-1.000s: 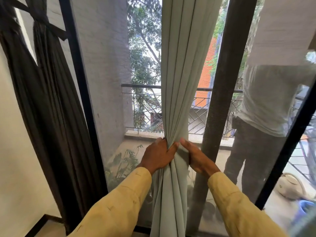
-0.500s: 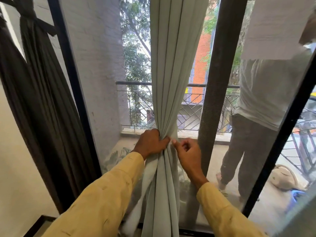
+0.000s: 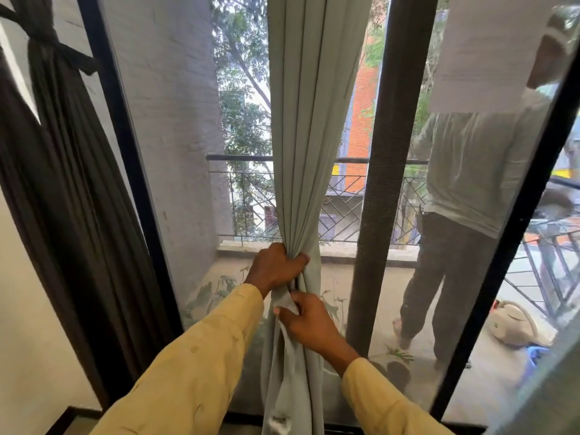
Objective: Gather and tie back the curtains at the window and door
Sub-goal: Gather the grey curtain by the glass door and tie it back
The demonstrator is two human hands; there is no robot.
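Left hand [image 3: 276, 267] fists tight round the pale curtain [image 3: 306, 127] at frame centre, keeping the folds bunched for tying. Right hand [image 3: 309, 324], just below, pinches a loose fold to feed it in. Dark curtain [image 3: 72, 189], left, is already tied. Half a second earlier the right hand was level with the left; now it is lower.

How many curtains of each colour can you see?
Dark curtain: 1, tied back
Pale green curtain: 1, bunched in the left hand, with the right hand on it lower down
Total: 2
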